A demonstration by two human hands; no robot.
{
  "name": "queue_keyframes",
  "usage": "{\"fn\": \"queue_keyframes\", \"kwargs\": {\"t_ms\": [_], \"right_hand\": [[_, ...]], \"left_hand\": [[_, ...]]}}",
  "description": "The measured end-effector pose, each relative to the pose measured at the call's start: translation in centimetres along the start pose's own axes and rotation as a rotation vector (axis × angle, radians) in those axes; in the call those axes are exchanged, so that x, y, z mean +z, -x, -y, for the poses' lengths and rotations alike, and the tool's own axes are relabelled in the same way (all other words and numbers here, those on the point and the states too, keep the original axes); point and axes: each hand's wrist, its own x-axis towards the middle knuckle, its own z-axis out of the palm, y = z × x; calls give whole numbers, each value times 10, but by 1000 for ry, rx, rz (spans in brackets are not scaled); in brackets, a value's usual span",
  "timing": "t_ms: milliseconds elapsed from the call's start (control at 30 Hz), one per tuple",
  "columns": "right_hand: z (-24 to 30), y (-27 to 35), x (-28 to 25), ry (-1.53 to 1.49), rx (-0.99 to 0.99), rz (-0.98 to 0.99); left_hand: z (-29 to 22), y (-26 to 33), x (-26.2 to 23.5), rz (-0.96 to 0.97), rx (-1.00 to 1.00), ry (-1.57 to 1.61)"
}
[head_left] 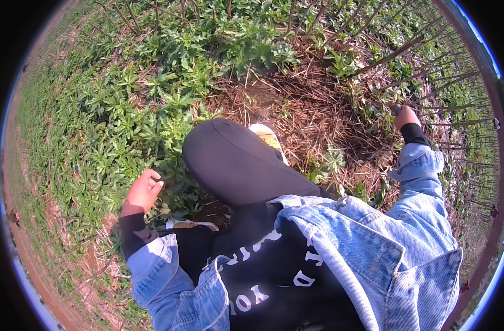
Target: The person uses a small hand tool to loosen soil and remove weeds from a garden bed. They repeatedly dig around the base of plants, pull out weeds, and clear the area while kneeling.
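Note:
My left hand [143, 191] hangs over leafy green weeds [152, 129], its fingers loosely bent and apart, with nothing seen in it. On the right, my right hand [407, 118] is closed around a small dark object [396, 109], perhaps the end of a handle; most of it is hidden by the fist. Low plants and dry brown stalks [340, 113] lie just left of that hand. Both arms wear denim sleeves over black cuffs.
My bent knee [224, 160] in dark trousers is in the middle, with a light shoe [268, 140] beyond it. Thin bare upright stems [390, 55] stand at the far right and along the right side. Dense weeds cover the ground at left and far ahead.

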Motion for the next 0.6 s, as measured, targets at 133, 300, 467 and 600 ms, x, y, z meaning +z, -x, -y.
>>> {"fn": "queue_keyframes", "kwargs": {"t_ms": [133,300,467,600], "right_hand": [[57,18,29,-560,-251,-108],[161,56,96,-1018,-232,325],[225,67,144,-1174,-135,441],[253,70,172,-1097,-126,376]], "left_hand": [[12,3,4,12,-29,0],[20,19,8,-28,-33,57],[19,34,9,-20,-95,69],[13,35,9,-27,-154,93]]}}
